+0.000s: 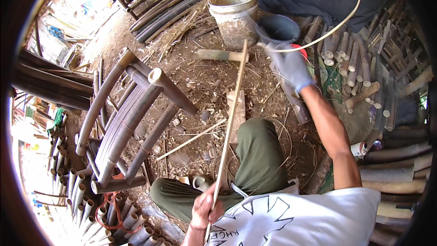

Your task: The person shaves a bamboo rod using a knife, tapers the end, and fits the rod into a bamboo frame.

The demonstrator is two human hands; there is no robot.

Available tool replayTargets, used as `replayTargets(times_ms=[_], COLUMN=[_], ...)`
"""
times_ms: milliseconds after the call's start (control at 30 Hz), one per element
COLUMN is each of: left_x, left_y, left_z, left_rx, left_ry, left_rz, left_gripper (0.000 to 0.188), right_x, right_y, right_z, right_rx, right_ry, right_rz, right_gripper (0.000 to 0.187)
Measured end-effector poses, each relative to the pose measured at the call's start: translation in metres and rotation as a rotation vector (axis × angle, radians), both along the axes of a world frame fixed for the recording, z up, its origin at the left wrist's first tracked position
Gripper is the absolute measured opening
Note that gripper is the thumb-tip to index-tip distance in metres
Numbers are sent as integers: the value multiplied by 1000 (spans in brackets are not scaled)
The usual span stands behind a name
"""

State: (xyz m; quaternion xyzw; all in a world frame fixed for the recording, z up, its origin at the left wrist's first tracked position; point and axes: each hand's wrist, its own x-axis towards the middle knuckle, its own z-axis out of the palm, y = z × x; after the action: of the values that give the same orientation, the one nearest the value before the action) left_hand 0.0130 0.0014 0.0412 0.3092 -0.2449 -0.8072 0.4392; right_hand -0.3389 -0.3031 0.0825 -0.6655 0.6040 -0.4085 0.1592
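Note:
My left hand [207, 207] is closed around the lower part of a long, pale bamboo strip [232, 109]. The strip slants up and away from my lap, its far end near a white bucket [232, 25]. My right hand [291, 66], in a grey glove, is out to the right of that end, smeared by motion. From its fingers a faint grey streak, like the blade of a tool [260, 29], points up and left. A thin curved strip [349, 14] passes across the glove and arcs up to the right; whether the fingers grip it is unclear.
A bamboo chair-like frame [129, 118] stands on the left. Behind the glove are a dark basin [297, 33] and a red object [300, 51]. A short pole piece [216, 55] and loose strip [191, 140] lie among shavings. Bamboo poles [355, 59] are stacked right.

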Motion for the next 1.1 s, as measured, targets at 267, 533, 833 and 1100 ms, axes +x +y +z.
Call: replayTargets(times_ms=[267,533,833,1100], left_x=[-27,-69,-52,-1], left_y=[-91,-127,-57,-113], left_z=[13,43,30,6], left_rx=[-149,-301,-291,-667], left_ry=[-379,-546,-585,-848], left_rz=[254,258,97,476], left_gripper=[44,41,43,28], right_x=[53,87,20,33], right_y=[62,94,19,17], right_z=[-12,-23,-11,15], right_rx=[-23,-125,-128,130], right_ry=[33,216,196,-429], right_rz=[190,306,-21,226], right_gripper=[48,47,61,49])
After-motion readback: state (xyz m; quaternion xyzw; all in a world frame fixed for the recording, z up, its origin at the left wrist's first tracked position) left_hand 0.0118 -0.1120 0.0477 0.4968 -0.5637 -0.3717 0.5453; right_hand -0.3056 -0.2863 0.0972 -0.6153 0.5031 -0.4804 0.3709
